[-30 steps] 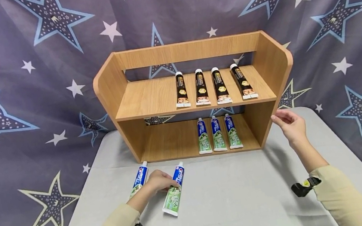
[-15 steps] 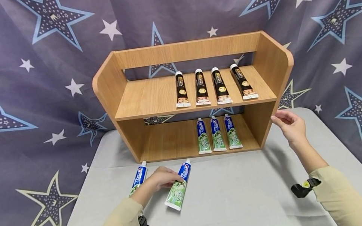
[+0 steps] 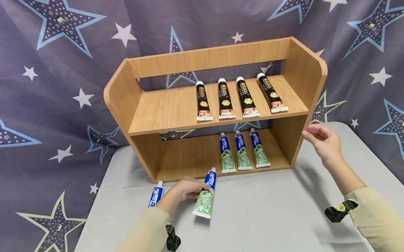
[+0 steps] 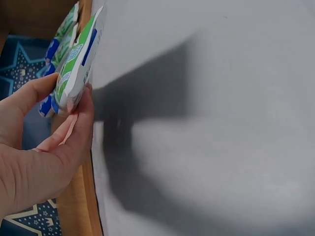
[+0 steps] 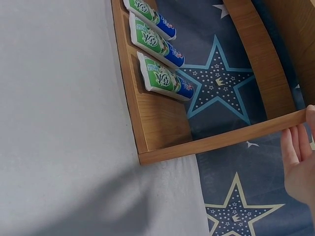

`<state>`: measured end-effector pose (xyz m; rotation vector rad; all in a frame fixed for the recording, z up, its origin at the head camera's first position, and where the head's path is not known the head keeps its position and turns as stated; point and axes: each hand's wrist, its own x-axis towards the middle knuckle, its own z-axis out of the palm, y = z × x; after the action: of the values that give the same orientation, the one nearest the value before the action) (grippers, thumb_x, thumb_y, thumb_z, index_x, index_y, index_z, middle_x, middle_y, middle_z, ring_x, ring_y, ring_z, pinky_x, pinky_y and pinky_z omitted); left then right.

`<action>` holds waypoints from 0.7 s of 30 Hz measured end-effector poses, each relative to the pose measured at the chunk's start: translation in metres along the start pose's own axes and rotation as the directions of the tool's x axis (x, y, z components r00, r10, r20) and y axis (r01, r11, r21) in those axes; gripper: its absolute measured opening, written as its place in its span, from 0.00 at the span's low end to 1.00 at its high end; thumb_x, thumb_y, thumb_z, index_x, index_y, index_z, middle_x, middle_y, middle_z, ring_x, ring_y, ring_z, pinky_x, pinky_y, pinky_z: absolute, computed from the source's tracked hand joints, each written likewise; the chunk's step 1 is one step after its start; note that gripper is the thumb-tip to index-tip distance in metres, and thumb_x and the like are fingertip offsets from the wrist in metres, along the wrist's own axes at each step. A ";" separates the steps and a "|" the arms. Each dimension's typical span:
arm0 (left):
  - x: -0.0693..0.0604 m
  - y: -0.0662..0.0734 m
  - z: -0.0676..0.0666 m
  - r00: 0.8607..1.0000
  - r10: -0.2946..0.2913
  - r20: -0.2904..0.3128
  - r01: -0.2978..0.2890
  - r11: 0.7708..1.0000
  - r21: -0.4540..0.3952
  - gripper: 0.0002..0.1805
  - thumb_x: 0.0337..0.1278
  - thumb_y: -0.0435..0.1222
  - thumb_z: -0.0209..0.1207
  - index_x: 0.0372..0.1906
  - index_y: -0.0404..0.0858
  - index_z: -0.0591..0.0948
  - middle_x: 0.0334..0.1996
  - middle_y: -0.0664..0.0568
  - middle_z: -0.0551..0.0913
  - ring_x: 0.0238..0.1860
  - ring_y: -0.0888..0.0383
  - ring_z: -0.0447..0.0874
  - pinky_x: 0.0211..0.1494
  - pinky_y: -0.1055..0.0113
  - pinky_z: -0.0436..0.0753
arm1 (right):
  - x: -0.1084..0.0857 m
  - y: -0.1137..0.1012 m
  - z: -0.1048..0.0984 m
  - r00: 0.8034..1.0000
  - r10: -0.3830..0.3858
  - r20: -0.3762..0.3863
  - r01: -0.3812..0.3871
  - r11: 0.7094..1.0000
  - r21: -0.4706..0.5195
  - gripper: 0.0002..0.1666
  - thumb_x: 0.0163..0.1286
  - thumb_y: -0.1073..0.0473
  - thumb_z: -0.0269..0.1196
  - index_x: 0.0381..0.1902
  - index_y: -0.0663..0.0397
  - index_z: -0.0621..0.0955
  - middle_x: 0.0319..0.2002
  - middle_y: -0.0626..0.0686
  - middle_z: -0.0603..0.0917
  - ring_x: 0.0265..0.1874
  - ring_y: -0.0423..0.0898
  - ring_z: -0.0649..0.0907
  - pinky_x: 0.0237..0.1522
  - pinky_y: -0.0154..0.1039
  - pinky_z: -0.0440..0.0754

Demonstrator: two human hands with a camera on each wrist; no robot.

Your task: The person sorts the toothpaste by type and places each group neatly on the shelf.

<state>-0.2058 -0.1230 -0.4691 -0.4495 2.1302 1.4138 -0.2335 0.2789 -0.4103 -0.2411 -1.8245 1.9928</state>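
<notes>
My left hand (image 3: 187,188) pinches a blue, green and white toothpaste tube (image 3: 204,201) between thumb and fingers. It is above the table in front of the lower shelf, cap end pointing away. In the left wrist view the tube (image 4: 78,64) is seen edge-on, clear of the cloth. Another such toothpaste tube (image 3: 156,195) lies on the table to the left, partly hidden by my sleeve. At the wooden shelf unit (image 3: 175,158), my right hand (image 3: 325,144) grips the front edge of the right side panel, thumb and fingers on it in the right wrist view (image 5: 299,167).
Three matching toothpaste tubes (image 3: 243,152) lie side by side on the lower shelf, right of its middle. Several black tubes (image 3: 224,99) rest in a row on the upper shelf. A star-patterned curtain (image 3: 40,162) hangs behind the grey-white table (image 3: 274,218).
My left hand has carried the toothpaste tube rightward and forward, closer to the lower shelf's front edge. The right hand has stayed at the side panel.
</notes>
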 end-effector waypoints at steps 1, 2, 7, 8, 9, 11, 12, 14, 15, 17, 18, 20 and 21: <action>0.002 0.003 0.001 1.000 -0.003 -0.004 0.003 1.000 -0.008 0.27 0.44 0.34 0.70 0.51 0.26 0.76 0.33 0.50 0.80 0.31 0.61 0.77 0.32 0.75 0.83 | 0.000 0.000 0.000 1.000 0.002 -0.001 -0.002 1.000 -0.001 0.19 0.55 0.75 0.67 0.25 0.41 0.83 0.23 0.34 0.85 0.25 0.28 0.81 0.30 0.16 0.79; 0.004 0.005 0.001 1.000 -0.003 -0.006 0.003 1.000 -0.017 0.27 0.44 0.33 0.70 0.50 0.26 0.75 0.33 0.50 0.80 0.31 0.61 0.77 0.31 0.75 0.83 | 0.000 0.000 0.000 1.000 0.004 -0.001 -0.004 1.000 -0.003 0.19 0.55 0.75 0.67 0.25 0.41 0.83 0.23 0.33 0.85 0.25 0.28 0.81 0.30 0.16 0.79; 0.015 0.019 0.003 1.000 0.008 -0.016 -0.009 0.998 -0.059 0.25 0.45 0.33 0.70 0.49 0.25 0.78 0.33 0.49 0.84 0.30 0.61 0.79 0.30 0.76 0.83 | 0.000 0.000 0.001 1.000 0.000 -0.007 0.000 1.000 -0.012 0.18 0.55 0.75 0.67 0.25 0.41 0.83 0.23 0.33 0.84 0.25 0.28 0.80 0.30 0.16 0.78; 0.018 0.022 0.003 1.000 0.009 -0.017 -0.010 0.998 -0.070 0.24 0.45 0.33 0.70 0.48 0.26 0.78 0.32 0.49 0.84 0.30 0.61 0.79 0.30 0.76 0.82 | 0.000 0.000 0.001 1.000 -0.002 -0.008 0.002 1.000 -0.012 0.18 0.55 0.75 0.67 0.25 0.42 0.83 0.23 0.34 0.84 0.25 0.28 0.80 0.30 0.16 0.78; 0.020 0.024 0.003 1.000 0.009 -0.019 -0.010 0.997 -0.082 0.23 0.46 0.33 0.69 0.48 0.26 0.79 0.32 0.49 0.84 0.30 0.61 0.79 0.30 0.76 0.82 | 0.000 0.000 0.001 1.000 -0.003 -0.009 0.003 1.000 -0.014 0.18 0.55 0.74 0.67 0.25 0.42 0.83 0.23 0.34 0.84 0.25 0.28 0.80 0.30 0.16 0.78; 0.025 0.030 0.003 1.000 0.000 -0.029 -0.004 0.993 -0.115 0.23 0.47 0.34 0.69 0.48 0.26 0.79 0.31 0.51 0.82 0.31 0.61 0.78 0.32 0.76 0.82 | 0.000 0.000 0.001 1.000 -0.004 -0.010 0.003 1.000 -0.020 0.18 0.55 0.74 0.67 0.25 0.42 0.83 0.23 0.34 0.84 0.25 0.28 0.80 0.31 0.16 0.78; 0.027 0.032 0.004 0.999 -0.006 -0.037 0.001 0.991 -0.133 0.23 0.47 0.34 0.69 0.49 0.26 0.78 0.32 0.51 0.81 0.32 0.60 0.78 0.34 0.75 0.82 | 0.000 0.000 0.001 1.000 -0.004 -0.009 0.004 1.000 -0.023 0.18 0.55 0.74 0.67 0.25 0.42 0.83 0.23 0.33 0.84 0.25 0.28 0.81 0.31 0.16 0.79; 0.030 0.037 0.004 0.998 -0.016 -0.053 0.007 0.986 -0.168 0.25 0.49 0.34 0.68 0.52 0.26 0.77 0.34 0.51 0.79 0.35 0.59 0.77 0.38 0.73 0.82 | 0.000 0.000 0.001 1.000 -0.001 -0.008 0.001 1.000 -0.027 0.17 0.55 0.74 0.68 0.25 0.42 0.83 0.23 0.33 0.84 0.25 0.28 0.80 0.31 0.16 0.79; 0.031 0.039 0.004 0.998 -0.024 -0.063 0.012 0.982 -0.186 0.26 0.50 0.34 0.67 0.53 0.26 0.76 0.36 0.50 0.78 0.36 0.59 0.76 0.41 0.72 0.82 | 0.000 0.000 0.001 1.000 0.000 -0.008 0.000 1.000 -0.029 0.17 0.55 0.74 0.68 0.25 0.42 0.83 0.23 0.33 0.84 0.25 0.28 0.80 0.31 0.16 0.78; 0.033 0.043 0.004 0.996 -0.034 -0.077 0.017 0.977 -0.214 0.27 0.52 0.35 0.66 0.56 0.27 0.74 0.39 0.49 0.76 0.39 0.58 0.74 0.44 0.71 0.82 | 0.000 0.000 0.001 1.000 0.000 -0.007 0.000 1.000 -0.028 0.18 0.55 0.74 0.67 0.25 0.41 0.83 0.23 0.33 0.84 0.26 0.28 0.81 0.31 0.16 0.78; 0.034 0.045 0.005 0.996 -0.038 -0.081 0.019 0.974 -0.226 0.27 0.53 0.35 0.66 0.57 0.27 0.73 0.40 0.49 0.75 0.40 0.57 0.73 0.45 0.70 0.81 | 0.000 0.000 0.001 1.000 0.000 -0.008 0.000 1.000 -0.025 0.18 0.55 0.74 0.67 0.25 0.41 0.83 0.23 0.34 0.84 0.26 0.28 0.81 0.31 0.16 0.78; 0.113 0.019 0.004 0.996 -0.043 -0.082 0.020 0.964 -0.267 0.34 0.39 0.37 0.75 0.53 0.29 0.75 0.39 0.49 0.77 0.39 0.57 0.76 0.43 0.69 0.83 | -0.001 -0.001 0.000 1.000 0.004 -0.007 -0.004 1.000 -0.018 0.18 0.55 0.74 0.67 0.25 0.42 0.83 0.23 0.34 0.84 0.26 0.29 0.81 0.31 0.16 0.79; 0.146 0.008 0.004 0.996 -0.039 -0.084 0.014 0.961 -0.277 0.34 0.34 0.38 0.77 0.51 0.30 0.76 0.38 0.50 0.78 0.38 0.57 0.78 0.41 0.69 0.83 | -0.001 0.000 -0.001 1.000 0.007 -0.007 -0.007 1.000 -0.017 0.17 0.55 0.74 0.67 0.26 0.42 0.83 0.23 0.34 0.84 0.26 0.29 0.81 0.31 0.16 0.79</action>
<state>-0.3260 -0.1129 -0.5520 -0.6559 1.9913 1.7137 -0.2327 0.2792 -0.4103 -0.2591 -1.8394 1.9792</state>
